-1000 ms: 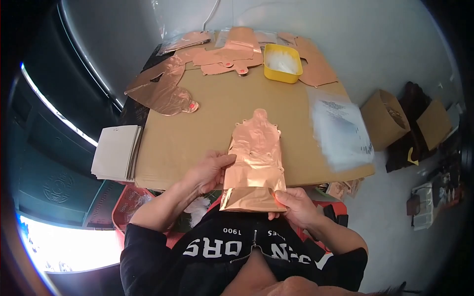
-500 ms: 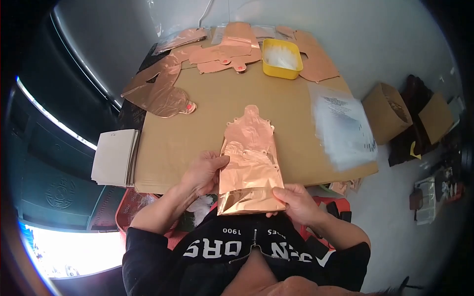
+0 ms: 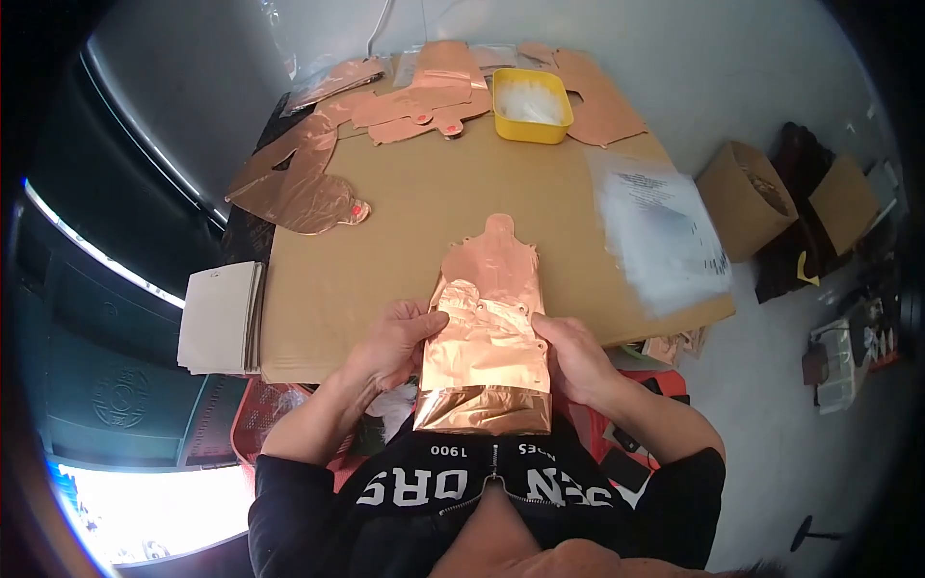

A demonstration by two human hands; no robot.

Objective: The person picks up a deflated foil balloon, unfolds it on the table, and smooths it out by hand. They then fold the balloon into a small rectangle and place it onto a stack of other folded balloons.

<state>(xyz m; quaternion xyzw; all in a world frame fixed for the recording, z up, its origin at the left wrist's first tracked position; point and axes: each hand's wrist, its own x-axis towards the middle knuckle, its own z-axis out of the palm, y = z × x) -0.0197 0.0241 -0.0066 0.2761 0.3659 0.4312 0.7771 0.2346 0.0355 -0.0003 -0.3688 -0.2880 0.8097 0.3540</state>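
Note:
A flat, folded rose-gold foil balloon [image 3: 487, 352] lies between my two hands at the table's near edge, its rounded tab pointing away from me. My left hand [image 3: 397, 345] grips its left edge, thumb on top and fingers underneath. On the opposite edge my right hand [image 3: 575, 358] pinches it the same way, higher than the balloon's bottom fold. The lower strip of foil is shiny and creased and hangs over my lap. Beyond, to the left, another flat foil balloon [image 3: 313, 197] with a red dot on its tab rests on the cardboard.
More foil pieces [image 3: 424, 101] lie at the back beside a yellow tub [image 3: 532, 130] with white contents. Clear plastic bags [image 3: 665, 236] are on the right. White cards [image 3: 220, 318] stand at the left edge. A cardboard box [image 3: 742, 202] sits right of the table.
My right hand has shifted from the balloon's lower right corner up along its right edge. The balloon's bottom fold now lies flatter and slightly lower. The camera view has shifted slightly.

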